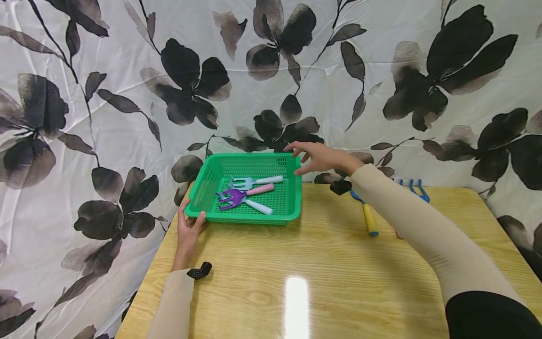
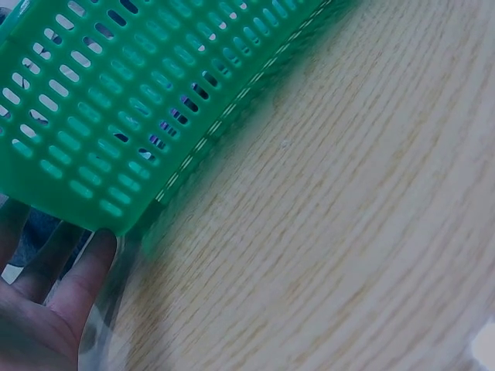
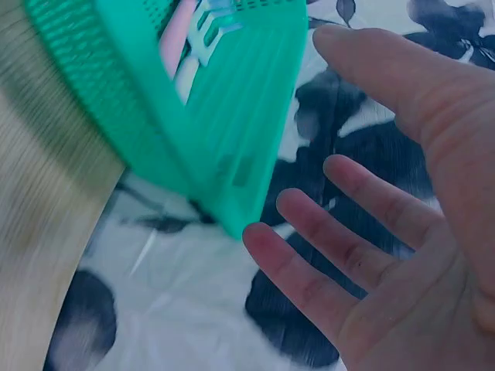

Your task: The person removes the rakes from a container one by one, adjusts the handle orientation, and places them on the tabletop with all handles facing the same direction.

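A green plastic basket (image 1: 243,219) with perforated sides stands at the far left of the table. In it lie small garden rakes: a purple-headed one (image 1: 232,199), a light blue one (image 1: 243,183), and handles in pink, white and pale blue. My left hand (image 1: 189,234) is at the basket's front left corner, thumb on the front side and fingers along the left, with fairly straight fingers touching it. Beside the far right corner, my right hand (image 1: 320,157) spreads its fingers and holds nothing; a gap shows between fingertips and rim in the right wrist view.
Right of the basket lie a yellow-handled tool (image 1: 370,220) and a blue rake head (image 1: 419,190), partly hidden by my right forearm. A floral cloth (image 1: 338,94) hangs behind the wooden table (image 1: 254,282). The basket sits near the table's back left edge.
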`<state>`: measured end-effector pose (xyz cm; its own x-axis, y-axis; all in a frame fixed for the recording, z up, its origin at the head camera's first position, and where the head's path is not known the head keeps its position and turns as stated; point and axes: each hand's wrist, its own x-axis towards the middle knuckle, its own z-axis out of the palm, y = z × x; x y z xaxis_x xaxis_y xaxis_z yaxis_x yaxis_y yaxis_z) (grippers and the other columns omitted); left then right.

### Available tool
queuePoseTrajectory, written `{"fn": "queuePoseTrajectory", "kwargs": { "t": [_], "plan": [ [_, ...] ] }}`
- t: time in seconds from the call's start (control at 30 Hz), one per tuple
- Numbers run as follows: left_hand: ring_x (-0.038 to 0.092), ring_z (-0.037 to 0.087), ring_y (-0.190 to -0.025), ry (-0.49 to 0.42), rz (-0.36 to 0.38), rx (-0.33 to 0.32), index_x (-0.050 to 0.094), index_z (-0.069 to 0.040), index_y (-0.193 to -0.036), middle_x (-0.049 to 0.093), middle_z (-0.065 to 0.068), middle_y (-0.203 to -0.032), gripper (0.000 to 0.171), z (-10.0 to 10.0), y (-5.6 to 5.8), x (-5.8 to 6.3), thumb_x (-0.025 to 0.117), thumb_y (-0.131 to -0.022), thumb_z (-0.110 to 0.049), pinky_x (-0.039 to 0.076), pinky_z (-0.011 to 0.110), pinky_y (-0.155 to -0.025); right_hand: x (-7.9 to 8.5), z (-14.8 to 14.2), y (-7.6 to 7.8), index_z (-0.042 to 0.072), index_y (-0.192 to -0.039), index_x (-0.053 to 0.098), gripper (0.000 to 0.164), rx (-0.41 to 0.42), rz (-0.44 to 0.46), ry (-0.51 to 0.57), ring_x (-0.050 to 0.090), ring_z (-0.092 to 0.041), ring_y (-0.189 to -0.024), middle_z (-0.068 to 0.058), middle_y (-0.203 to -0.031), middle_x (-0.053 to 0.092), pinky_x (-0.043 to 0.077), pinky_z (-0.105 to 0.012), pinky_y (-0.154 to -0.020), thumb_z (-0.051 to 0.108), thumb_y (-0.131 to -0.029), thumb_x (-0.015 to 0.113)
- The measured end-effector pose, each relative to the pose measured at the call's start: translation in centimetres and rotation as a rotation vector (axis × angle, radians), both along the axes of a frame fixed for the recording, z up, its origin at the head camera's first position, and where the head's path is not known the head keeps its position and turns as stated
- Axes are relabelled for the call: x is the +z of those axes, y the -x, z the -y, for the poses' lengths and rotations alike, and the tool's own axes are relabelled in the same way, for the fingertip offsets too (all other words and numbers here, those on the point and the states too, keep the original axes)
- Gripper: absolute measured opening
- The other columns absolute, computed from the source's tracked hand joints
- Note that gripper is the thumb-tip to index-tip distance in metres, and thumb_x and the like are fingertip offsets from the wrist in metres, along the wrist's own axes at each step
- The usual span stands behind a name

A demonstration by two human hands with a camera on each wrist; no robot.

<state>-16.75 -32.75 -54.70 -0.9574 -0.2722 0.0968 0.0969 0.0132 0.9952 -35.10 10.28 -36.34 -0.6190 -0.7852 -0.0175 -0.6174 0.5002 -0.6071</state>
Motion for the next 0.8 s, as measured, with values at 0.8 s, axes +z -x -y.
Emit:
{"fn": "queuePoseTrajectory", "kwargs": {
  "t": [0.8],
  "plan": [
    [0.058, 0.015, -0.122, -0.028, -0.033, -0.006, 0.021, -0.027, -0.163, 0.049, 0.024, -0.147, 0.073, 0.6, 0.2, -0.4, 0.064, -0.104, -0.019, 0.051, 0.039, -0.103, -6.1, 13.7, 3.2, 0.026, -0.160, 0.035, 0.076, 0.037, 0.120, -0.264, 0.045, -0.036, -0.139, -0.017, -0.149, 0.053, 0.041, -0.053, -0.111, 0.019, -0.096, 0.076]
  ]
}}
